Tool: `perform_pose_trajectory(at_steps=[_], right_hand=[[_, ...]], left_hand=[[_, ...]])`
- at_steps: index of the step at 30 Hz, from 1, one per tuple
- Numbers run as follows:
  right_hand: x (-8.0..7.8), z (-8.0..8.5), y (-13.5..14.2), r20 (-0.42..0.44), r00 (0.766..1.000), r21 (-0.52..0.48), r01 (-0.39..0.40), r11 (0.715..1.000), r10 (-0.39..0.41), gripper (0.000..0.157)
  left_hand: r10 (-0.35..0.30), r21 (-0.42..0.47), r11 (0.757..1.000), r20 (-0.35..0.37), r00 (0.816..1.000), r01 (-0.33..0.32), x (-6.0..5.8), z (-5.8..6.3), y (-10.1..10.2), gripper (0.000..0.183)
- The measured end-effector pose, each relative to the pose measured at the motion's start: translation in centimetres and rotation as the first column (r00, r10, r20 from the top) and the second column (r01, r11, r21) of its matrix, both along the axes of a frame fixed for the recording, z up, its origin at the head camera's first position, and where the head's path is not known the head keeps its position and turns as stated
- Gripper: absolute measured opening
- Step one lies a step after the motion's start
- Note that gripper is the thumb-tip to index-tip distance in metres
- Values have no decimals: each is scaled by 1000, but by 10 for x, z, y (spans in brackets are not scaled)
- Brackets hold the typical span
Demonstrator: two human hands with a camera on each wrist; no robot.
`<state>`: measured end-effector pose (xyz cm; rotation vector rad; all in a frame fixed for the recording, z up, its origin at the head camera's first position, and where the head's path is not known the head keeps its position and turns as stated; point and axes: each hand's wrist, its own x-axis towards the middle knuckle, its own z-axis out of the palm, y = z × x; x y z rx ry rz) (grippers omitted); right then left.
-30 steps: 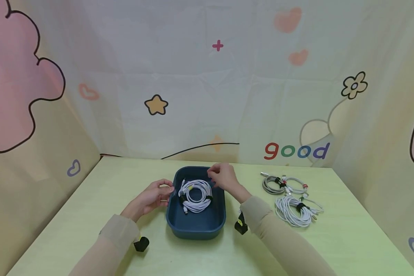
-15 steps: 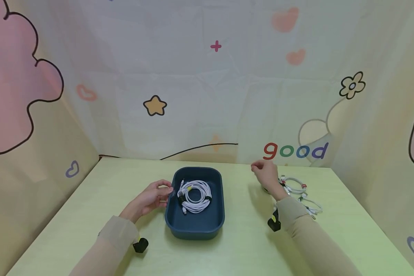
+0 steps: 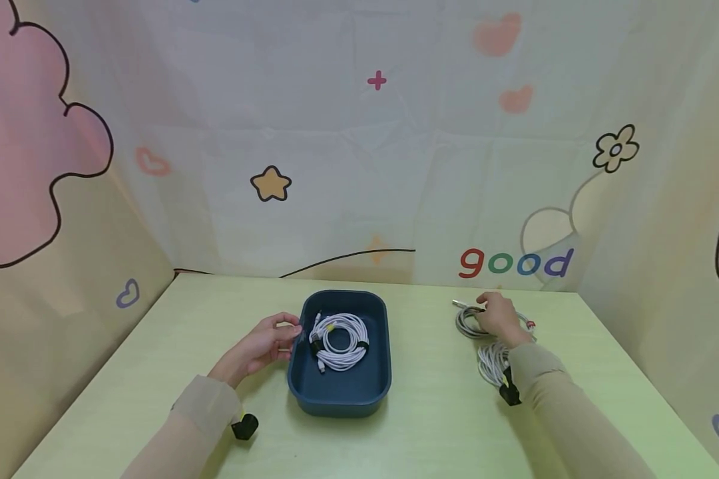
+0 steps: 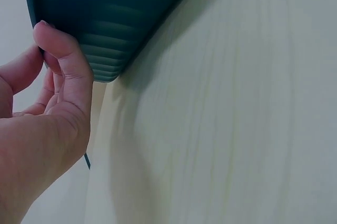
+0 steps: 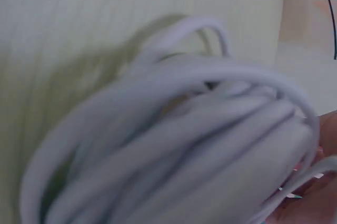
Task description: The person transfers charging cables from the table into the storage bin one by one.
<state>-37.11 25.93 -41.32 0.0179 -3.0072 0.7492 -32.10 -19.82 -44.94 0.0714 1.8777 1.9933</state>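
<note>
At the left rim of a dark blue plastic bin (image 3: 339, 404), my left hand (image 3: 263, 344) pinches the edge between thumb and fingers; the left wrist view shows the bin's ribbed wall (image 4: 113, 40) beside the fingers. Inside the bin lies a coiled white cable (image 3: 355, 358) with black ties. My right hand (image 3: 502, 319) is over a coiled grey cable (image 3: 464, 324) on the table, fingertips right at the coil; I cannot tell whether they grip it. A larger white cable coil (image 3: 489, 364) lies under the right wrist and looms blurred in the right wrist view.
Another thin white cable with a red tie (image 3: 530, 325) shows partly behind the right hand. The pale table (image 3: 431, 426) ends at a printed curtain (image 3: 347, 199) at the back and sides. Black wrist cameras hang below both cuffs.
My right hand has moved from the bin's far right corner rightward, then down to the grey cable coil. My left hand stays at the bin's rim, and the bin has not moved.
</note>
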Motion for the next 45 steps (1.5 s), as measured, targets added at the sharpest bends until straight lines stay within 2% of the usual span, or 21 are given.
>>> perform_pose_trajectory(at_steps=[8, 18, 32, 39, 45], right_hand=[[-1, -11, 13, -3, 1000, 43, 3, 999, -2, 46], [-2, -8, 14, 4, 1000, 78, 22, 997, -22, 41], [-2, 6, 9, -85, 995, -3, -52, 999, 51, 24], [0, 7, 6, -66, 997, -51, -53, 997, 50, 23], [4, 15, -5, -35, 997, -105, -65, 992, 62, 24]], left_hand=[[-10, 6, 1000, -1, 1000, 10, 0, 0, 3, 30], [-29, 39, 999, -10, 1000, 29, 0, 2, 4, 19], [-18, 29, 999, 5, 1000, 18, 0, 2, 1, 26], [-26, 46, 999, 8, 1000, 25, 1, -1, 0, 26], [-10, 25, 1000, 9, 1000, 10, 1, 1, -1, 28]])
